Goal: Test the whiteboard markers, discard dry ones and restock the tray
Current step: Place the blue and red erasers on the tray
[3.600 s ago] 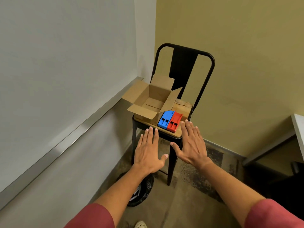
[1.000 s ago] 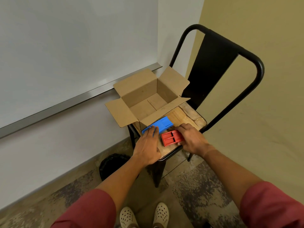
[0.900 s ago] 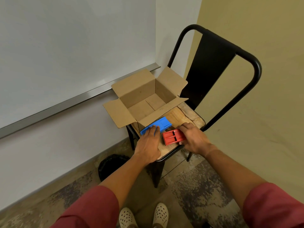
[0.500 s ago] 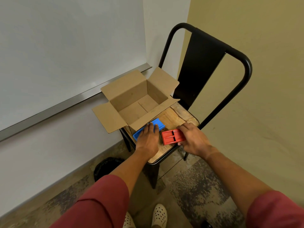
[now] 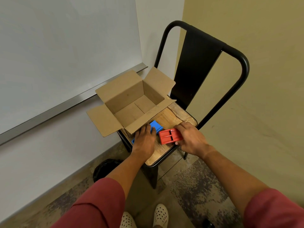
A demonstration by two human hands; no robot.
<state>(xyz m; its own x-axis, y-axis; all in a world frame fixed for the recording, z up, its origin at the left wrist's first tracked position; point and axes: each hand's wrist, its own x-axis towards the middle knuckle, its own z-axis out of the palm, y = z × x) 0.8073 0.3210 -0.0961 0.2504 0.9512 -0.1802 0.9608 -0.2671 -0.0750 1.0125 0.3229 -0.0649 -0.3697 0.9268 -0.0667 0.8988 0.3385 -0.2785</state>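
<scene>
A red plastic holder (image 5: 169, 137) with two slots lies on the wooden chair seat (image 5: 174, 116), gripped at its right end by my right hand (image 5: 190, 139). Beside it to the left is a blue plastic holder (image 5: 156, 125), mostly covered by my left hand (image 5: 144, 137), which lies on it with fingers curled over its edge. An open cardboard box (image 5: 131, 104) stands empty at the back left of the seat. The whiteboard (image 5: 65, 46) and its metal tray ledge (image 5: 74, 101) run along the left wall. No markers are visible.
The black metal chair back (image 5: 197, 63) rises behind the seat against a yellow wall. A black bin bag (image 5: 105, 168) sits on the floor below the whiteboard, left of the chair. My feet in white dotted shoes (image 5: 160, 214) stand on mottled carpet.
Both hands moved from hovering spread in front of the chair down onto the holders. The view came closer and shifted slightly; the red holder is turned a little under my right hand.
</scene>
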